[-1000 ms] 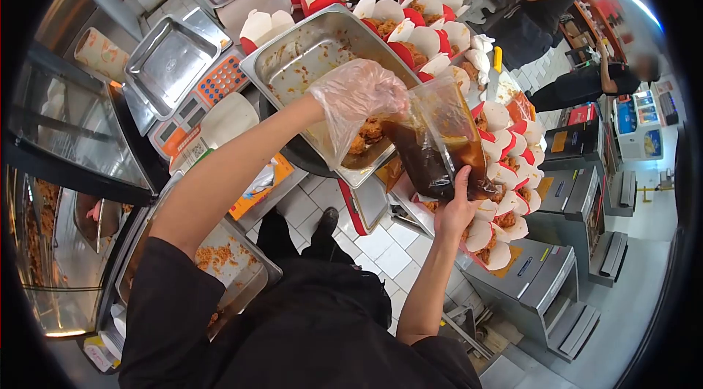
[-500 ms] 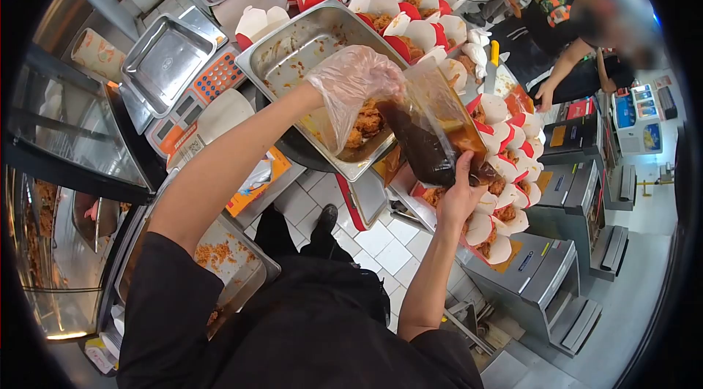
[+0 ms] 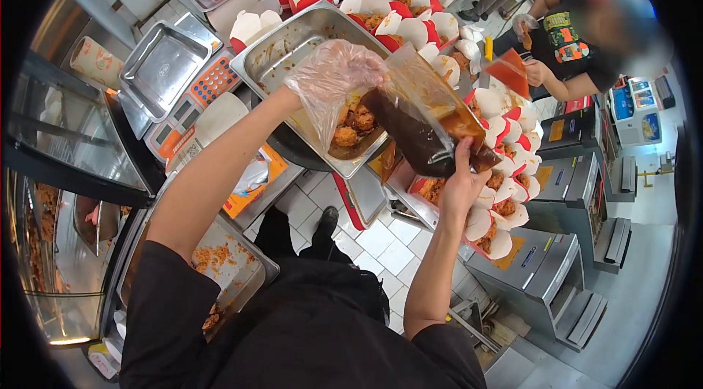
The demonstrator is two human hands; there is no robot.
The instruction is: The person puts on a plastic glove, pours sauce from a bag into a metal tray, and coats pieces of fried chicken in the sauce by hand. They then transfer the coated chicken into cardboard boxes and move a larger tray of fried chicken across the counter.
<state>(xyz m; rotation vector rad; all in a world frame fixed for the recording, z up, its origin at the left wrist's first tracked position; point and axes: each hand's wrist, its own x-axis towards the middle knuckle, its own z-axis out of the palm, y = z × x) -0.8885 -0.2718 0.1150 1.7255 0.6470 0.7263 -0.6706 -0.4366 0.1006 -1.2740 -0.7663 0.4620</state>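
A clear plastic bag of dark brown sauce [image 3: 410, 129] slants over the right side of a deep metal tray [image 3: 282, 49]. My left hand [image 3: 340, 70], in a loose clear glove, grips the bag's upper left end above the tray. Bare, my right hand [image 3: 463, 180] is wrapped round its lower right end. Beneath the bag and glove, sauced fried chicken pieces [image 3: 355, 125] lie in the tray, whose walls are smeared with sauce. White and red boxes [image 3: 504, 129], many with chicken inside, stand close beside the bag.
An orange scale [image 3: 212, 81] bearing an empty metal tray [image 3: 165, 67] stands left. Below is a crumb-strewn tray [image 3: 245, 272], beside a glass display case [image 3: 80, 118]. Across the boxes, a co-worker [image 3: 567, 41] holds a red-orange sheet-like item [image 3: 509, 73] near a yellow-handled tool [image 3: 488, 49].
Both my hands and the bag have shifted slightly, the gloved hand to the left, showing more chicken. The co-worker has leaned in and raised the red-orange item.
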